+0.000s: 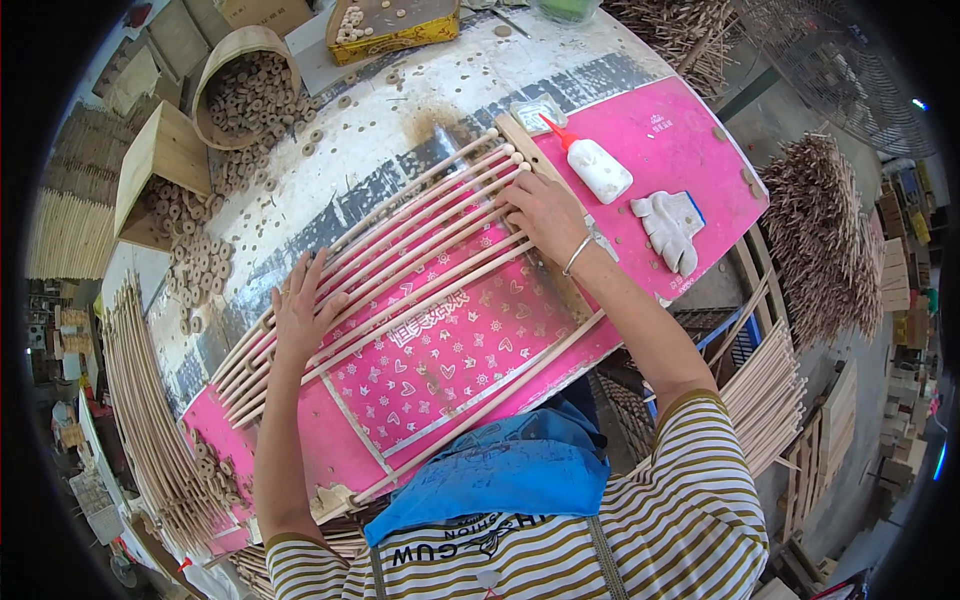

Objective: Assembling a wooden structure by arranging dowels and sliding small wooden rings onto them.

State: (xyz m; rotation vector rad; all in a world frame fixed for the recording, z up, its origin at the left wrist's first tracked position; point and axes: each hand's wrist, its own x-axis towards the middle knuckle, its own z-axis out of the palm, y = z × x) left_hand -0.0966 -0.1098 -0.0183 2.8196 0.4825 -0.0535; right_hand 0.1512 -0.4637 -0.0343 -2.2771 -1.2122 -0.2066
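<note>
Several thin wooden rods (pixel 420 215) lie side by side across a pink printed sheet, some with round wooden balls (pixel 517 157) at their right ends. My left hand (pixel 300 310) lies across the rods toward their left part, fingers stretched and thumb apart. At their right ends, my right hand (pixel 545 215) has its fingers bent closed around a rod, just below the balls. A wooden strip (pixel 545 170) runs crosswise by these ends, partly covered by my right hand and wrist. Nearer me, a single long rod (pixel 480 405) lies along the table's front edge.
A white glue bottle (pixel 600 172) with a red nozzle and a white glove (pixel 668 232) lie at right. Drilled wooden discs spill from a round tub (pixel 247 88) and wooden box (pixel 160 180) at left. Rod bundles (pixel 815 235) stand around; a yellow tin (pixel 395 38) sits at back.
</note>
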